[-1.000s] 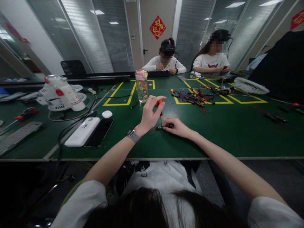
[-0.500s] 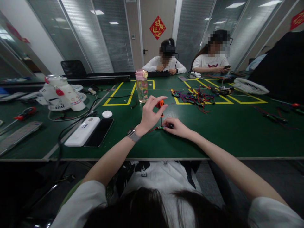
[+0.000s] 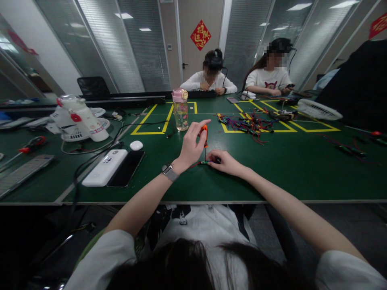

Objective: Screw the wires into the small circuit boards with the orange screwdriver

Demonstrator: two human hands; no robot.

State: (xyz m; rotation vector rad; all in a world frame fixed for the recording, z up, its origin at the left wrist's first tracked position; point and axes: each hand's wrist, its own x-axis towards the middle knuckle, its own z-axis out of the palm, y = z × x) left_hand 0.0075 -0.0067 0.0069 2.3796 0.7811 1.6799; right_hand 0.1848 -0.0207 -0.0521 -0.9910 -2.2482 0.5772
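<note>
My left hand (image 3: 192, 141), a watch on its wrist, is closed round the orange handle of a screwdriver (image 3: 206, 139), thumb bent in and one finger stretched past the top. The screwdriver stands nearly upright, its thin shaft pointing down at a small green circuit board (image 3: 204, 162) on the table. Red wire runs out from the board's left end. My right hand (image 3: 222, 161) rests on the table with its fingers pinched on the board's right end, partly hiding it. Something dark shows beneath those fingers, too small to name.
A pink-lidded bottle (image 3: 180, 110) stands beyond my left hand. To the left lie a white power bank (image 3: 105, 168), a black phone (image 3: 126, 169) and a white fan (image 3: 81, 119). Wired boards (image 3: 246, 123) are heaped at the back right. Two people sit across the table.
My left thumb and fingers have drawn in around the screwdriver handle, from a wider spread. The handle leans slightly differently. My right hand and the board stay put.
</note>
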